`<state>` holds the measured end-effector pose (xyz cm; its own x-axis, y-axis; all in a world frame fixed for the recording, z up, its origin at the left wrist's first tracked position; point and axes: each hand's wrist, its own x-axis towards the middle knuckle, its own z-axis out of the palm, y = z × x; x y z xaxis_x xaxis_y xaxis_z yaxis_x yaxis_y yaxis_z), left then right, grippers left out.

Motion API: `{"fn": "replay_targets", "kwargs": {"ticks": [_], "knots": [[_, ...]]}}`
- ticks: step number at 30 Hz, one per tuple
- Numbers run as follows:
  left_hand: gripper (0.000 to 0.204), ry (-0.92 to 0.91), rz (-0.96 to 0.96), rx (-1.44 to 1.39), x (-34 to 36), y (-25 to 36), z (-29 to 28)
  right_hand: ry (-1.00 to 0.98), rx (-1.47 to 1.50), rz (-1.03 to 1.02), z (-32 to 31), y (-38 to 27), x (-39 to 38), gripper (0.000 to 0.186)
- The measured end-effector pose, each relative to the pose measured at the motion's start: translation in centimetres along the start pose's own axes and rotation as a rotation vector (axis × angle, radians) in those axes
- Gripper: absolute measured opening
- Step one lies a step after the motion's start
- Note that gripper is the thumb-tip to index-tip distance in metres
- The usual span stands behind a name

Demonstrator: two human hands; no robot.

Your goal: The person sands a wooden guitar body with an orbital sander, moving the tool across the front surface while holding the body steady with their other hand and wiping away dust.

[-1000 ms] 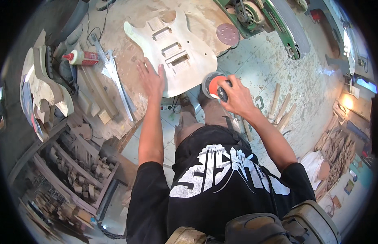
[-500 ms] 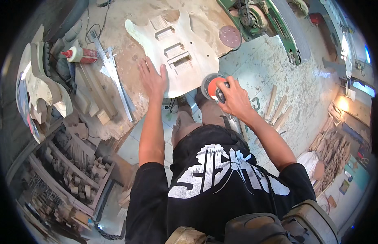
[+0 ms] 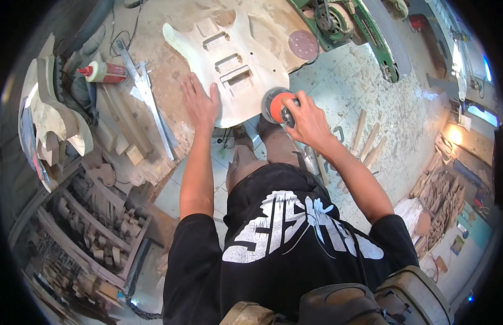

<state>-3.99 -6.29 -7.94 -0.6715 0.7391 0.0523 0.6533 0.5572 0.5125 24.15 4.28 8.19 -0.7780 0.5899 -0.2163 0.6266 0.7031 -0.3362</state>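
Observation:
A pale wooden electric guitar body with cut-out pickup cavities lies on the workbench, its near end reaching past the bench edge. My left hand rests with fingers stretched out along the left edge of the body. In my right hand is an orange and black orbital sander, gripped from above. Its round pad sits against the near right corner of the guitar body. A brownish perforated sanding disc lies on the bench beyond the sander.
Left on the bench are a white glue bottle with a red cap, calipers and wood strips. A green machine stands at the far right. Sticks lie on the floor; a rack of offcuts stands lower left.
The sander in my right hand has shifted left and up, further onto the corner of the guitar body. My left hand stays flat at the body's edge. The whole view has shifted slightly.

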Motion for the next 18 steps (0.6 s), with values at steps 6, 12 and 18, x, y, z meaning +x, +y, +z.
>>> {"fn": "replay_targets", "kwargs": {"ticks": [6, 12, 18], "knots": [[0.083, 0.0, -0.009, 0.001, -0.1, 0.0, 0.0, -0.028, 0.002, 0.025, 0.3, 0.2, -0.8, 0.07], [0.084, -0.011, -0.022, -0.031, 0.0, 0.0, 0.0, 0.053, 0.037, 0.034, -1.5, 0.3, 3.6, 0.065], [0.08, 0.034, 0.018, -0.006, 0.0, 0.1, 0.2, 0.183, 0.063, 0.076, -3.0, 1.0, 9.2, 0.062]]}}
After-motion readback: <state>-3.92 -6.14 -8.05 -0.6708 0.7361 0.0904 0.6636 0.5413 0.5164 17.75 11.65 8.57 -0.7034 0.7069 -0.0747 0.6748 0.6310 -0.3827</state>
